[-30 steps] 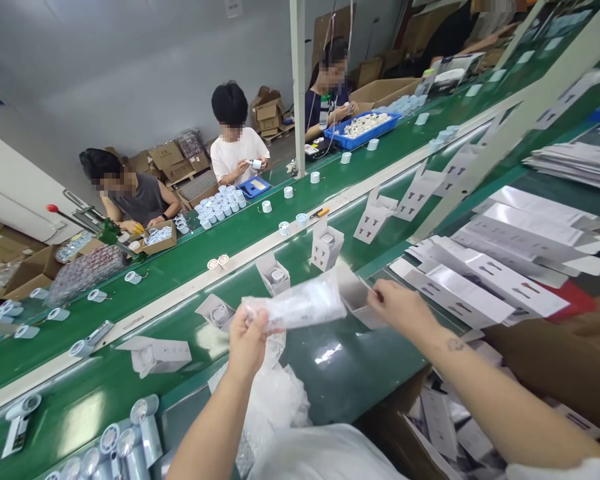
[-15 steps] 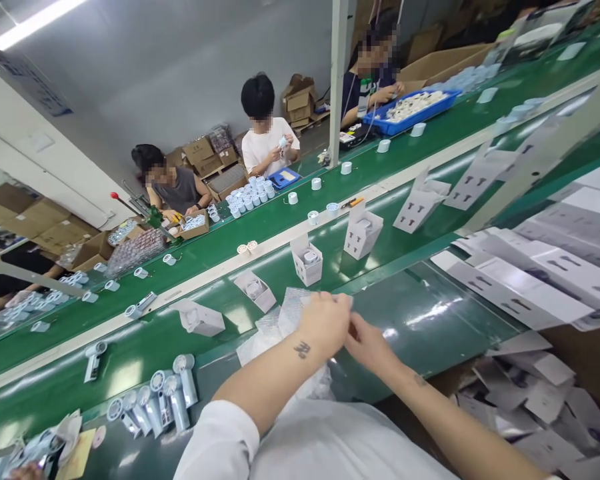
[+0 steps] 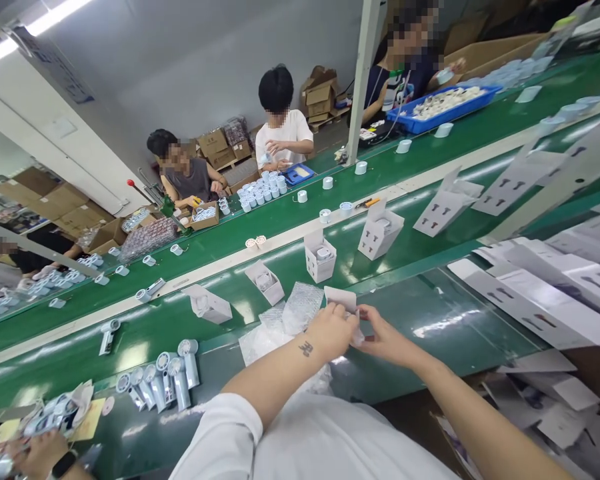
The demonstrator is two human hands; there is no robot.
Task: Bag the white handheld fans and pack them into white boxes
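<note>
Close in front of me, both hands are at a small white box (image 3: pixel 341 298) with its flap raised. My left hand (image 3: pixel 334 328), with fingers curled, reaches across the box's opening and covers much of it. My right hand (image 3: pixel 380 335) grips the box's right side between thumb and fingers. A bit of clear wrap shows between the hands; what it covers is hidden. Just left of them lies a pile of bubble-wrap bags (image 3: pixel 301 308). Light blue handheld fans (image 3: pixel 179 383) stand in a cluster farther left on the bench.
Open white boxes (image 3: pixel 321 257) stand along the green conveyor (image 3: pixel 240 257). Flat white cartons (image 3: pixel 535 293) are stacked at right, above more in a bin. A co-worker's hand with a watch (image 3: pixel 63 463) is at lower left. Several people work across the belt, near a blue tray (image 3: pixel 445 110).
A white box flap has come into view at my hands. My right hand has opened out around the box's side. The view has shifted slightly; a co-worker's watch-wearing hand has entered at lower left.
</note>
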